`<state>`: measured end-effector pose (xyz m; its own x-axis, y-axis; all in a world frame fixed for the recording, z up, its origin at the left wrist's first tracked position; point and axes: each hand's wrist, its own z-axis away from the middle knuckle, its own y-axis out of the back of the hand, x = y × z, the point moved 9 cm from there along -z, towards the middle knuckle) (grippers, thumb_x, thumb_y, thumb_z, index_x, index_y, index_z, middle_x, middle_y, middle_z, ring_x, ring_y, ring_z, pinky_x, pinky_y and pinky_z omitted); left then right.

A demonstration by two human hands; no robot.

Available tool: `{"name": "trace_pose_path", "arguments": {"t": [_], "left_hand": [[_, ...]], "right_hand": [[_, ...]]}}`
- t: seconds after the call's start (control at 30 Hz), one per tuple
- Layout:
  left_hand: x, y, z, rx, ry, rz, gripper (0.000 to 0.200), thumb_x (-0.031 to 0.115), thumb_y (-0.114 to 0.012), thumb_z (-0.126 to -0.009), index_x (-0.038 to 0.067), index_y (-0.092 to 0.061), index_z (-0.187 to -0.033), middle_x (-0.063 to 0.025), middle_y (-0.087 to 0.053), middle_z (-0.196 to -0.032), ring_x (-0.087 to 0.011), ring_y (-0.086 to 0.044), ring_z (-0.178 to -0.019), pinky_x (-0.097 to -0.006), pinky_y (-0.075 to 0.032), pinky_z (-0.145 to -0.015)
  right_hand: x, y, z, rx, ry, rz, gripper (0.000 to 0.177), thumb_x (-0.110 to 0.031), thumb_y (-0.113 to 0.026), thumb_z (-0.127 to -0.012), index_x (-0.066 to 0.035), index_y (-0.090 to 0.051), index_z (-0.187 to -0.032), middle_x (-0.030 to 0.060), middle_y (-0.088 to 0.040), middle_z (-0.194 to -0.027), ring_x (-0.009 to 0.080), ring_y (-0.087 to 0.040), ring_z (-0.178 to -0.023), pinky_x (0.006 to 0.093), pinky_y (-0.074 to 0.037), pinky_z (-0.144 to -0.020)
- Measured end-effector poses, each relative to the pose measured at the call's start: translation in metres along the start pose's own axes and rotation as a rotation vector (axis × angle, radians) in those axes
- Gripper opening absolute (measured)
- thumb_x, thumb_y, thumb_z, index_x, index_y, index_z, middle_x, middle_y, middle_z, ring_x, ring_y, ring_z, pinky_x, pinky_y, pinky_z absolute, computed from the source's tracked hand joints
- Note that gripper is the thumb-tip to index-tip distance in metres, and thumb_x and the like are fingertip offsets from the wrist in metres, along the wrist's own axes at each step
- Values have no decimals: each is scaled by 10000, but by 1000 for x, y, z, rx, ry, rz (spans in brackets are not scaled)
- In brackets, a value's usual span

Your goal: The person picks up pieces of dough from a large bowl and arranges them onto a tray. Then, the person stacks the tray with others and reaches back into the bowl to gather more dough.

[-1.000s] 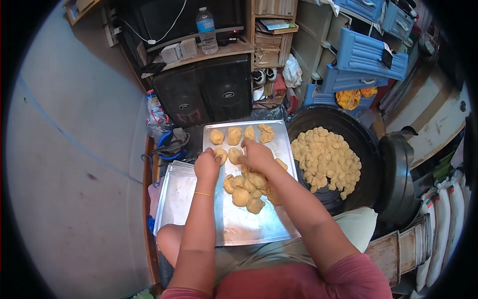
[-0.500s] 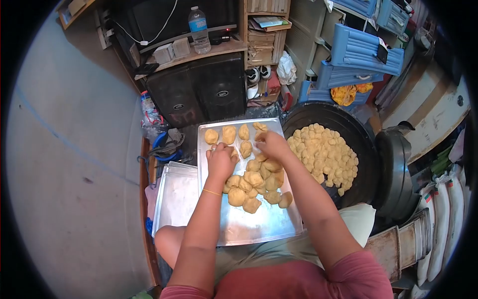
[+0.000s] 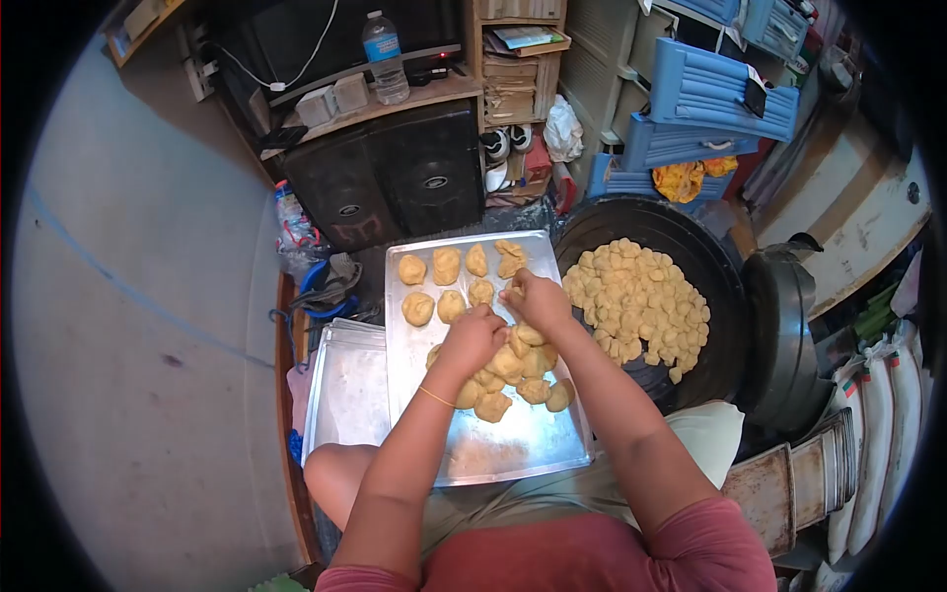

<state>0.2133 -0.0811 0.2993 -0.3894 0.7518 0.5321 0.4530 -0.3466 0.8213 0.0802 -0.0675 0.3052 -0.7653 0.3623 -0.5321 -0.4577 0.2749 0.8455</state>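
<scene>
On the silver baking tray (image 3: pixel 409 370), rounded dough pieces stand apart in rows at the far end, among them a dough ball (image 3: pixel 418 309) on the left. Nearer me lies a heaped pile of dough pieces (image 3: pixel 508 365). My left hand (image 3: pixel 472 342) bends over the left side of this pile with curled fingers; what they grip is hidden. Across from it, my right hand (image 3: pixel 539 303) pinches a piece of dough between thumb and fingers, just beyond the pile. A rough dough piece (image 3: pixel 510 259) sits beyond that hand.
To the right, a wide black basin (image 3: pixel 725 296) holds many small dough pieces (image 3: pixel 641 296). Another set of trays (image 3: pixel 345 395) lies under the left edge of mine. Ahead are a black cabinet (image 3: pixel 385 183) and a water bottle (image 3: pixel 385 59). Blue drawers (image 3: pixel 720 94) hang out at upper right.
My left hand has left a dough ball in the second row and moved right and toward me onto the pile. My right hand has come slightly nearer, away from the far row.
</scene>
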Motion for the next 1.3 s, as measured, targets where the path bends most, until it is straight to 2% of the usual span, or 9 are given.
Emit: {"name": "trace_pose_path", "arguments": {"t": [0.27,0.33,0.43,0.63,0.83,0.9,1.03,1.2,1.3], "left_hand": [[9,-4,32,-154,148,90,257,286,-623,-831,57,-688,-926,-133,-570,-936,-319,-564,-916,-429,-435,-792],[21,27,51,118,152,-156,360,388,-623,-823,101,-662,-1037,-113,-568,-1024,-306,-524,-1022,-459,-363,-857],[17,19,70,78,265,-83,453,458,-616,-811,140,-613,-1134,-101,-561,-1082,-297,-478,-1096,-480,-297,-895],[32,26,100,93,193,11,365,358,-621,-825,78,-601,-1059,-120,-577,-1024,-306,-530,-1006,-414,-381,-846],[6,16,129,-81,320,642,173,145,-664,-780,56,-586,-906,-58,-601,-829,-162,-566,-774,-297,-445,-714],[-13,26,134,49,512,970,151,52,-644,-791,31,-563,-918,-12,-559,-809,-87,-514,-786,-232,-426,-678],[-40,84,119,535,443,704,221,78,-643,-816,31,-556,-1014,-52,-570,-790,-100,-539,-764,-235,-446,-689],[-60,60,102,311,413,-78,255,155,-694,-749,68,-693,-989,-166,-564,-1104,-335,-527,-1049,-442,-434,-880],[-53,65,107,527,209,-183,222,147,-675,-773,50,-697,-971,-180,-576,-1026,-339,-581,-937,-393,-474,-830]], "right_hand": [[14,-5,20,-84,-67,-285,412,-403,-635,-790,-118,-603,-1085,158,-664,-874,322,-641,-868,413,-489,-752],[21,-10,43,-21,-2,-244,417,-377,-642,-783,-116,-582,-1103,159,-639,-926,326,-614,-921,414,-469,-794],[2,-8,88,20,123,-198,425,-317,-669,-762,-105,-559,-1113,157,-577,-1026,339,-554,-1010,422,-429,-869],[-15,-6,137,2,271,-468,430,-177,-749,-740,-68,-574,-1117,128,-527,-1075,308,-534,-1043,363,-426,-916],[-33,-14,157,-484,341,-424,354,-190,-718,-783,-70,-616,-1101,131,-620,-1034,279,-575,-1022,364,-444,-892],[-33,0,141,-351,324,-417,248,-192,-709,-792,-53,-667,-994,145,-629,-996,272,-603,-911,357,-473,-809],[-46,18,96,1,183,-530,323,-231,-718,-768,-56,-653,-1031,149,-595,-936,300,-607,-830,370,-486,-710],[-75,-51,74,-64,270,-239,375,-263,-691,-786,-115,-635,-1127,130,-589,-989,304,-611,-866,383,-488,-774],[-81,-74,78,-168,357,48,378,-285,-661,-799,-163,-630,-1156,111,-599,-1005,285,-614,-923,398,-479,-843]]}}
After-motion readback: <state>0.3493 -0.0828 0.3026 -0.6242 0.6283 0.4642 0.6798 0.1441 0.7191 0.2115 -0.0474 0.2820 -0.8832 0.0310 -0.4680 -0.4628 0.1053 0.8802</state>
